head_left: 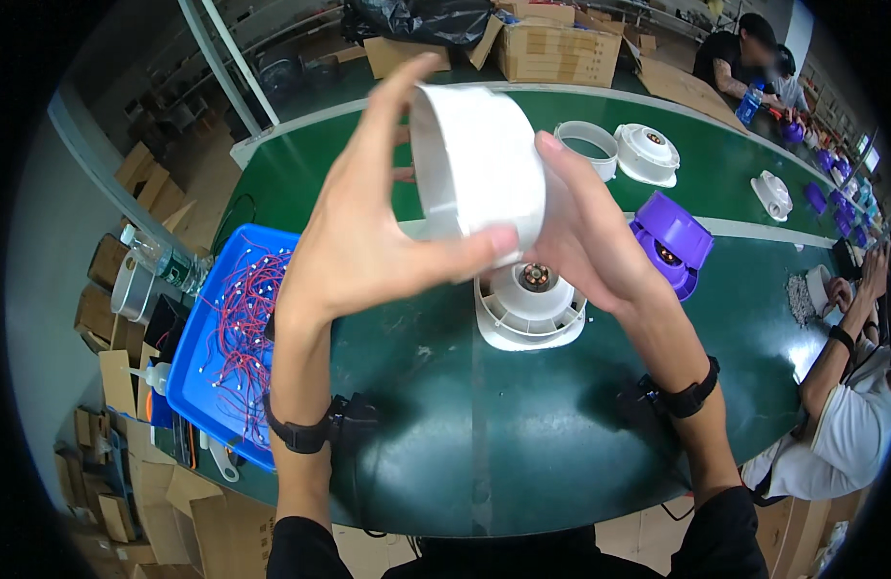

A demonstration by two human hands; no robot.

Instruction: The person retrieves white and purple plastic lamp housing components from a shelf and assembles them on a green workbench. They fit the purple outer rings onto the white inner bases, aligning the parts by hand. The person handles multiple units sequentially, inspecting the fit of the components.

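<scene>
A white plastic ring-shaped housing [493,154] is held up in the air, tilted, between my two hands. My left hand [368,212] wraps its left side, the thumb across the lower front. At its right side my right hand [595,217] presses with the thumb along the edge; its other fingers are partly hidden behind the ring. Below them, on the green table, stands a white fan base [530,318] with a copper-wound motor in its middle. The ring covers the back of that base from sight. Slight motion blur softens the ring and my fingers.
A blue tray [196,381] of red wires lies at the left, with a plastic bottle [165,259] beside it. Right of my hands are a purple fan housing [672,241], another white ring [588,145] and a white motor base [648,154]. A co-worker's arm [841,328] shows at the right.
</scene>
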